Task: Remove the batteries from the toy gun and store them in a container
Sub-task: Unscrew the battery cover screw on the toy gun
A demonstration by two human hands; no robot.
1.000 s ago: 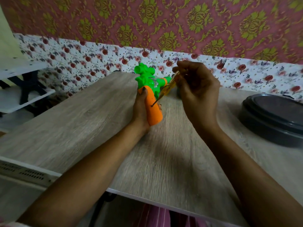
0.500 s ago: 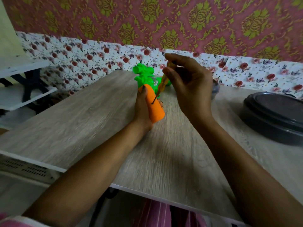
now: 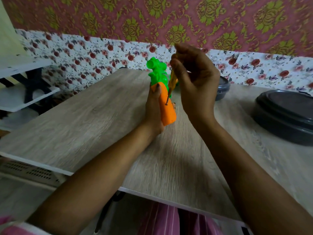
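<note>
Above the tabletop (image 3: 84,124), the left hand (image 3: 153,109) wraps its fingers round the orange grip of one gun (image 3: 166,112), held upright. One screwdriver (image 3: 171,83), tip on that grip, is pinched by the raised right hand (image 3: 194,82). Two dark tubs sit rightward: a small container (image 3: 223,89) and a large container (image 3: 284,116).

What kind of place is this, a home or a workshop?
Probably a room in a home: floral wallpaper on the wall, a wood-grain table, and a dark lidded container on it.
</note>
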